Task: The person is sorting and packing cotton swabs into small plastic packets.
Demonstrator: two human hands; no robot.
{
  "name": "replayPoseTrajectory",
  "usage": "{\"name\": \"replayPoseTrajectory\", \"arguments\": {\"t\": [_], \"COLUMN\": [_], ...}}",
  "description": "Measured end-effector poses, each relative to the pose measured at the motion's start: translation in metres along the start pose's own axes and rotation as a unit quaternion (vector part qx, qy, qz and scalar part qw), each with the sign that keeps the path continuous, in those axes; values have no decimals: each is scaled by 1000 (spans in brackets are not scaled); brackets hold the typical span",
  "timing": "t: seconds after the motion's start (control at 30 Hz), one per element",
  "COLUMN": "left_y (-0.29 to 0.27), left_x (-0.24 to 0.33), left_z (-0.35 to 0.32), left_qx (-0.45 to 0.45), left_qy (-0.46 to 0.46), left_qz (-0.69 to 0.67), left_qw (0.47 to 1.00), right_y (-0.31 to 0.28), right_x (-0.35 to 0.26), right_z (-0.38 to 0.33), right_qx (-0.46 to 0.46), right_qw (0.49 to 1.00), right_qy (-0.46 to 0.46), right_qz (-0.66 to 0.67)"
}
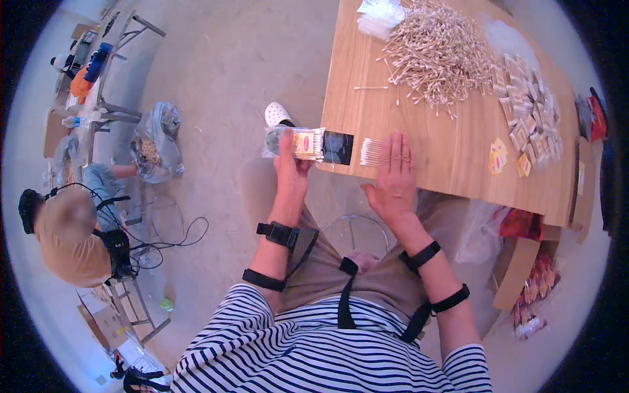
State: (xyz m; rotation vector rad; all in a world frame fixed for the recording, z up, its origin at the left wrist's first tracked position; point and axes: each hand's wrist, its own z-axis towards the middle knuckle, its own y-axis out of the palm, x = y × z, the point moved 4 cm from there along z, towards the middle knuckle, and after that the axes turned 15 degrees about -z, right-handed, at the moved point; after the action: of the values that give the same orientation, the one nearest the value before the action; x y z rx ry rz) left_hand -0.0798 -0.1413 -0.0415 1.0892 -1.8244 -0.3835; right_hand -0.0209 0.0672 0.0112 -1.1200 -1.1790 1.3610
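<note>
My left hand (288, 164) grips a clear plastic packet of cotton swabs (303, 143) with a small label, held at the near left corner of the wooden table (452, 141). A black card (337, 147) lies just right of the packet at the table's edge. My right hand (394, 177) lies flat, fingers together, palm down on the table beside a small neat bunch of cotton swabs (371, 152). A big loose heap of wooden-stick cotton swabs (436, 52) covers the far part of the table.
Several small filled packets (527, 111) lie along the table's right side, with yellow labels (498, 157) near them. Clear bags (379, 16) sit at the far edge. Another person (72, 236) sits at left near cables, a plastic bag (154, 141) and a metal rack. A cardboard box (517, 268) stands at right.
</note>
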Motion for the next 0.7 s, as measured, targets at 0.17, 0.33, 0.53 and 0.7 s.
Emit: {"name": "replayPoseTrajectory", "arguments": {"t": [0.17, 0.33, 0.53, 0.7], "left_y": [-17, -21, -12, -22], "left_x": [-5, -18, -18, -12], "left_z": [19, 25, 21, 25], "left_qx": [52, 41, 106, 8], "left_qy": [-10, -104, -81, -80], "left_qz": [-35, -115, -109, -103], "left_qw": [998, 987, 985, 991], "right_y": [-1, -1, 2, 6], "right_x": [-5, -24, -49, -67], "right_z": [2, 11, 23, 31], "right_qx": [-10, -8, 3, 26], "right_qw": [1000, 999, 998, 998], "right_qy": [-8, -39, -51, -60], "right_qz": [-14, 36, 30, 10]}}
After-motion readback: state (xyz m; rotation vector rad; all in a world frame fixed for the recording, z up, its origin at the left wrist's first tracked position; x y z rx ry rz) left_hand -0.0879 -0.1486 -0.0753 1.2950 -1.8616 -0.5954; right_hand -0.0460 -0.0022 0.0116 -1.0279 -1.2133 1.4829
